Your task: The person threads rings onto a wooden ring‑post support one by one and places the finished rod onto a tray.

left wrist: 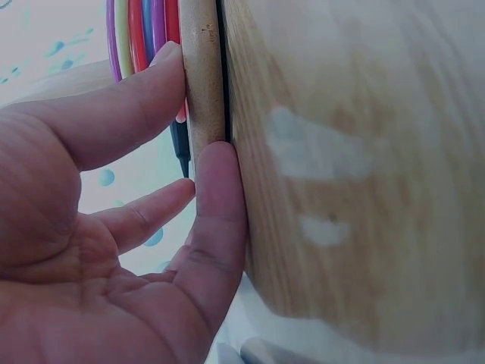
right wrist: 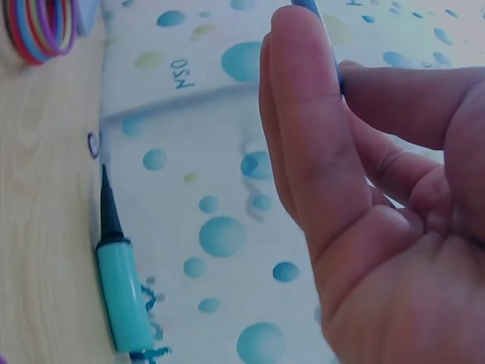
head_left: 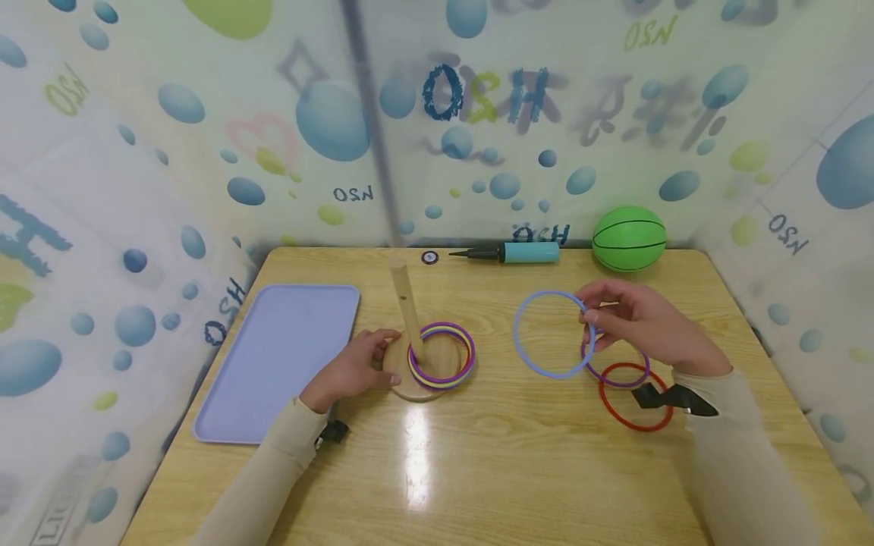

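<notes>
A wooden base [head_left: 425, 383] with an upright post [head_left: 407, 307] stands mid-table, and several coloured rings [head_left: 442, 355] lie stacked around the post. My left hand [head_left: 355, 368] rests beside the base. In the left wrist view its fingertips [left wrist: 216, 163] press against the base's rim [left wrist: 201, 83], below the stacked rings [left wrist: 140, 30]. My right hand [head_left: 635, 318] pinches a light blue ring [head_left: 546, 334] and holds it above the table, right of the post. In the right wrist view its fingers [right wrist: 303, 114] close on the blue ring [right wrist: 307, 6]. A purple ring [head_left: 617, 375] and a red ring [head_left: 631, 402] lie flat under that hand.
A lilac tray [head_left: 280, 360] lies at the left. Along the back edge sit a teal hand pump [head_left: 526, 252], also seen as the pump [right wrist: 125, 292], a green ball [head_left: 628, 237] and a small round disc [head_left: 429, 258]. Patterned curtain walls enclose the table.
</notes>
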Motion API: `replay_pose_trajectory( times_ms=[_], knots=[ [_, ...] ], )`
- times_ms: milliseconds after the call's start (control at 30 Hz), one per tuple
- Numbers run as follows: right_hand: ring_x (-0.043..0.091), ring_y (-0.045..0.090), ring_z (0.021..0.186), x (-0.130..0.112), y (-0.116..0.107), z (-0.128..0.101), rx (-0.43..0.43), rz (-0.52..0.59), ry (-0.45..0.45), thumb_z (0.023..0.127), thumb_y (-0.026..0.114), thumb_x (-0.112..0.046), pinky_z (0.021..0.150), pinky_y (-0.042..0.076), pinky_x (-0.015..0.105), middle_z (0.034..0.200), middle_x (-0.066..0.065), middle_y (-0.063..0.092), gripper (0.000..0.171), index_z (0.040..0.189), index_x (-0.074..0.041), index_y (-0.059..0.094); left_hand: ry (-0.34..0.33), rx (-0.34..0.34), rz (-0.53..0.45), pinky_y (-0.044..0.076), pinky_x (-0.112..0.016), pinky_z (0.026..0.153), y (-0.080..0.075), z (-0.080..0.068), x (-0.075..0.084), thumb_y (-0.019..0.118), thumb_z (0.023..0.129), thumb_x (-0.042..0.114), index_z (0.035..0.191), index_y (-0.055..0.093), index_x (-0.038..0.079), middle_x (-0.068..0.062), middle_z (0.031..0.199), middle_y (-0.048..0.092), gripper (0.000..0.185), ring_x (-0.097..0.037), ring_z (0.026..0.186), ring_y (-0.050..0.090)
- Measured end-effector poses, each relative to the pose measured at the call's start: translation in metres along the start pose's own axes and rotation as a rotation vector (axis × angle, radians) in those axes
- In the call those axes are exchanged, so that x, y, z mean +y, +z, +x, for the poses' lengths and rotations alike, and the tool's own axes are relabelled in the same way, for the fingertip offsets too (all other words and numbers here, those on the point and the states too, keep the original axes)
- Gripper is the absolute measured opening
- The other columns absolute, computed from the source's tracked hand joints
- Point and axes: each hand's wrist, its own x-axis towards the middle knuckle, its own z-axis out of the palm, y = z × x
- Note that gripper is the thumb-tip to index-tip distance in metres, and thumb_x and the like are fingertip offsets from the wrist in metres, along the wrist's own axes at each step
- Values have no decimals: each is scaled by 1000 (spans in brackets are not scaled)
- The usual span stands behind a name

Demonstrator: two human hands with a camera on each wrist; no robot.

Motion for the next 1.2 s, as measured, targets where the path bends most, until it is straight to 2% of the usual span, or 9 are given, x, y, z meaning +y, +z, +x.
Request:
replay_pose_trajectory(
  times_ms=[267, 500, 767, 967, 1200],
  knots=[
    [28, 74, 89, -22, 14, 21, 60, 40, 44, 107, 64, -13, 76, 65, 46, 101, 16, 72, 27, 131, -1, 62, 19, 17, 1, 48, -41, 93, -1, -1, -3, 92, 82, 16, 148, 55, 2, -21, 118, 57, 77, -30, 106, 59],
    [22, 74, 89, -37, 29, 44, 114, 85, -44, 106, 64, -12, 76, 65, 43, 103, 10, 73, 27, 132, -4, 66, 11, 15, -12, 49, -41, 94, -2, -1, -1, 92, 82, 16, 148, 55, 2, -21, 118, 57, 77, -30, 108, 59],
    [20, 76, 89, -48, 48, 75, 138, 226, -112, 105, 65, -8, 76, 65, 40, 103, 8, 73, 30, 135, -7, 68, 5, 11, -6, 48, -43, 95, -2, -1, -1, 92, 82, 17, 148, 55, 2, -22, 120, 58, 77, -31, 108, 59],
    [17, 76, 87, -53, 66, 102, 137, 323, -142, 105, 65, -6, 77, 65, 36, 102, 6, 72, 28, 132, -9, 71, -6, 3, -14, 49, -43, 96, -1, 0, -1, 92, 83, 18, 149, 54, 3, -21, 121, 57, 78, -30, 109, 59],
    [19, 75, 86, -58, 89, 127, 112, 488, -170, 105, 59, 2, 76, 65, 36, 101, 7, 73, 29, 127, -10, 72, 1, 18, -2, 49, -45, 97, 0, 0, -2, 93, 81, 18, 148, 55, 4, -20, 121, 58, 78, -30, 108, 59]
  ],
)
